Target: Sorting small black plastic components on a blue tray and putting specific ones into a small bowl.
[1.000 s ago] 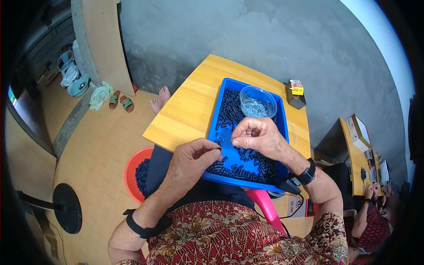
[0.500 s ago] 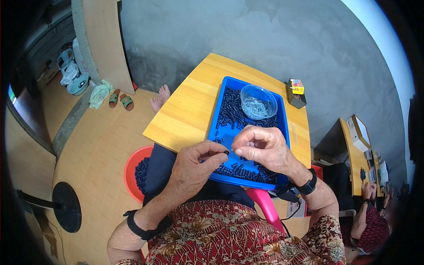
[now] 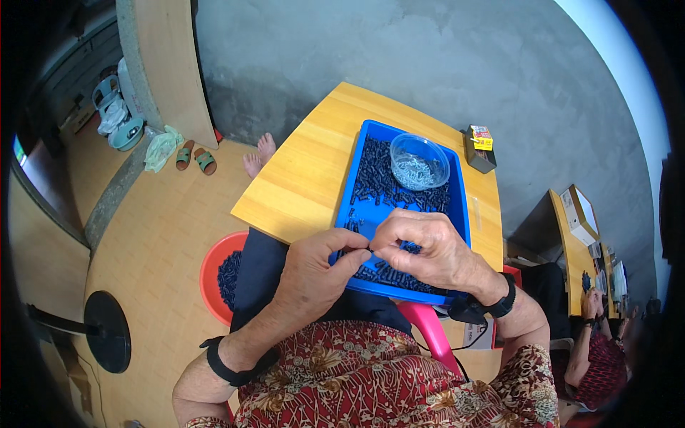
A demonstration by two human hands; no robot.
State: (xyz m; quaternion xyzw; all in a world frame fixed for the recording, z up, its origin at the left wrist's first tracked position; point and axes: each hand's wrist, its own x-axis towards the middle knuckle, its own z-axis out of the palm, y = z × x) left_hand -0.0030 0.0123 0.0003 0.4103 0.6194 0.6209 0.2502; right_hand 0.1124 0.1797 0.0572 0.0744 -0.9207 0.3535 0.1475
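My left hand (image 3: 317, 267) and my right hand (image 3: 424, 250) meet fingertip to fingertip over the near end of a blue tray (image 3: 457, 207). Between them they pinch a small dark part, too tiny to make out clearly. The tray lies on a yellow wooden table (image 3: 314, 171) and holds several small dark blue parts (image 3: 378, 178). A clear plastic bowl (image 3: 419, 161) with small silvery pieces stands at the tray's far end. Both wrists wear black bands.
A red basin (image 3: 222, 274) with dark parts sits on the floor by my left knee. A small dark box (image 3: 479, 148) lies at the table's far right corner. Sandals (image 3: 196, 157) and someone's bare feet (image 3: 258, 153) are beyond the table. Another person (image 3: 596, 342) works at right.
Both hands have drawn back toward me, from the tray's middle to its near edge, and stay joined at the fingertips.
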